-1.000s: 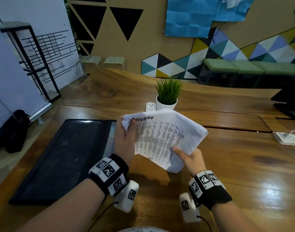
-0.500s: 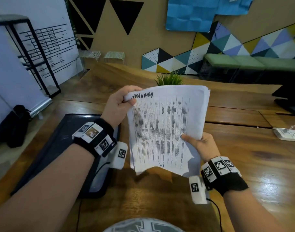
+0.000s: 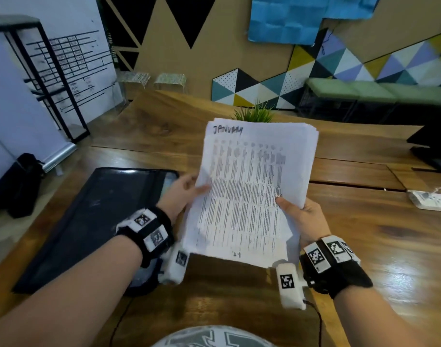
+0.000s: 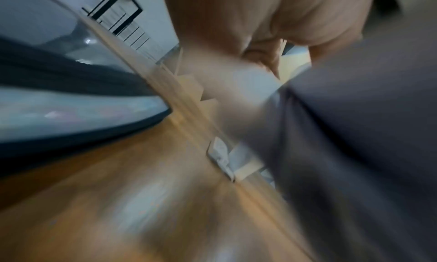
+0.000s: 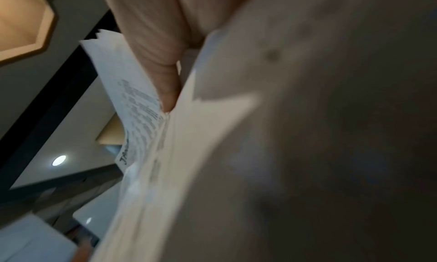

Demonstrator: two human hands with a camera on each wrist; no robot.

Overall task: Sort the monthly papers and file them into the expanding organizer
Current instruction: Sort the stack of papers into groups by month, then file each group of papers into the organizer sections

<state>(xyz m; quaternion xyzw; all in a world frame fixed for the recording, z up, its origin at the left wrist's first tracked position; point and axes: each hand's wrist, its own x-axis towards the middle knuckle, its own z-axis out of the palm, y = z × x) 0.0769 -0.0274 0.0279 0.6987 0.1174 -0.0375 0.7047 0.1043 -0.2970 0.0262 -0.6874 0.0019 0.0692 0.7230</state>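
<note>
I hold a stack of printed papers (image 3: 249, 191) upright over the wooden table (image 3: 377, 246); the top sheet is headed "JANUARY" in handwriting. My left hand (image 3: 184, 191) pinches the middle of its left edge, thumb on the front. My right hand (image 3: 302, 214) grips the lower right edge, thumb on the print. The right wrist view shows that thumb (image 5: 156, 51) pressing the papers (image 5: 141, 101). A black expanding organizer (image 3: 89, 221) lies flat on the table at the left, beside my left wrist. The left wrist view is blurred, showing the organizer (image 4: 71, 113) and the papers (image 4: 354, 135).
A potted green plant (image 3: 254, 115) stands just behind the papers. A white power strip (image 3: 429, 200) lies at the right edge, with a black stand (image 3: 432, 146) beyond it. Off the table's left side are a black bag (image 3: 16, 184) and a black rack (image 3: 51, 71).
The crumpled stack has been straightened and raised upright. My left hand slid from the top left corner down to the middle of the left edge. My right hand kept its grip.
</note>
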